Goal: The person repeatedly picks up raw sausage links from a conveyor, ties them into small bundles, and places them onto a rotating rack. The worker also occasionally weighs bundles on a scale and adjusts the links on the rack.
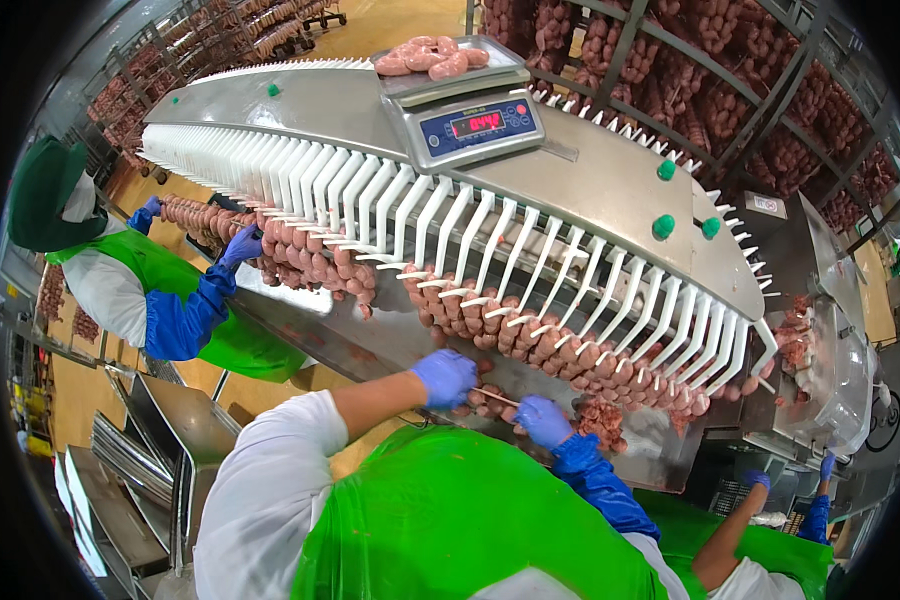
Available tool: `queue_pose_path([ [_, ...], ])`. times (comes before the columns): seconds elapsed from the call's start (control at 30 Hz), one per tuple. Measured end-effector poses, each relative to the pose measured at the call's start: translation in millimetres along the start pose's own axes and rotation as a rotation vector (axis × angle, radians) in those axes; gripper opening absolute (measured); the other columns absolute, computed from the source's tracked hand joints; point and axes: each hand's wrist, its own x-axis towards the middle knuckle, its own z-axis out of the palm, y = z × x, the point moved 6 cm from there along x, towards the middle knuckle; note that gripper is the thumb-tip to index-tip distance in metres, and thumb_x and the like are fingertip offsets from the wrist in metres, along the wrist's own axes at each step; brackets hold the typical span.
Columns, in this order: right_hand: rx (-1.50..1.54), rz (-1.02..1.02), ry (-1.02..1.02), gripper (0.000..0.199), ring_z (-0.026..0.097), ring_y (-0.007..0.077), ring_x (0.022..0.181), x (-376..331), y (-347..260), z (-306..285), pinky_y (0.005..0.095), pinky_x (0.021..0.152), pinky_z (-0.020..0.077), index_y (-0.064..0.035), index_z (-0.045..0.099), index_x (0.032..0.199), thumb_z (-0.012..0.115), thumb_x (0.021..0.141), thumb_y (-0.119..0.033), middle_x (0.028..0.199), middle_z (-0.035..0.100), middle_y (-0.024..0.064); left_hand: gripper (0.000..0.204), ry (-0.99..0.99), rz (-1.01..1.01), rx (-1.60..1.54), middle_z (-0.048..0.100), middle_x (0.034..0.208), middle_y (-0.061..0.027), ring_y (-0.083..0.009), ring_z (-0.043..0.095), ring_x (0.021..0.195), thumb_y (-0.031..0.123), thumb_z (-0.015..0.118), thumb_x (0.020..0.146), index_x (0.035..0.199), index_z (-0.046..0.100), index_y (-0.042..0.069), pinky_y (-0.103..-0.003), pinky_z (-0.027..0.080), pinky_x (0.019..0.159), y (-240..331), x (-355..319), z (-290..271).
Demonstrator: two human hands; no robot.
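My left hand (445,378), in a blue-violet glove, is closed on one end of a thin pinkish strand (495,397). The other end runs to my right hand (543,422), also gloved and closed; whether the strand is casing or a thin stick I cannot tell. Beyond my hands, linked raw sausages (530,335) hang in loops from a curved row of white hooks (490,230). Minced meat (600,422) lies on the steel table (660,445) beside my right hand. Some sausage near my fingers is partly hidden by the gloves.
Upon the hook machine's steel cover (300,105) stands a digital scale (478,130) with sausages (435,55) on its pan. A co-worker (120,270) at left handles hanging links. Another co-worker's gloved hand (758,480) shows at lower right. Sausage racks (690,70) stand behind.
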Motion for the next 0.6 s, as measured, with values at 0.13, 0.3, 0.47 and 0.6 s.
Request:
queue_pose_path([
  [0.13,0.358,0.194,0.054,0.014,0.061,0.0358,0.071,-15,-13,-39,0.0469,0.069,0.0516,-0.0062,0.064,0.082,0.058,0.090,-0.016,0.077,0.062,0.0128,0.040,0.120,-0.109,-0.149,0.064,0.116,-0.0132,-0.0361,0.065,0.098,0.026,0.058,0.087,0.126,0.062,0.016,-0.047,0.054,0.082,-6,-52,-124],
  [0.3,0.420,0.094,0.102,0.025,0.061,0.0319,0.066,0,-66,-84,0.0464,0.088,0.0524,-0.0028,0.064,0.077,0.050,0.094,-0.015,0.069,0.061,0.0102,0.026,0.823,-0.115,-0.167,0.069,0.112,-0.0099,-0.0290,0.067,0.098,0.023,0.064,0.094,0.120,0.069,0.018,-0.037,0.053,0.086,-126,-76,-351],
  [0.47,0.335,0.083,0.225,0.023,0.062,0.0403,0.080,33,-113,-123,0.0491,0.101,0.0469,-0.0037,0.063,0.076,0.050,0.093,-0.012,0.076,0.061,0.0172,0.034,0.721,-0.581,-0.031,0.068,0.121,-0.0134,-0.0305,0.066,0.107,0.028,0.057,0.094,0.121,0.068,0.011,-0.037,0.051,0.093,-299,-31,-470],
  [0.6,0.358,0.122,0.343,0.024,0.064,0.0374,0.082,48,-141,-142,0.0484,0.102,0.0465,-0.0013,0.063,0.076,0.051,0.094,-0.012,0.078,0.064,0.0159,0.038,0.698,-0.697,-0.011,0.067,0.124,-0.0134,-0.0312,0.065,0.110,0.035,0.058,0.092,0.123,0.068,0.013,-0.039,0.051,0.094,-373,17,-467],
])
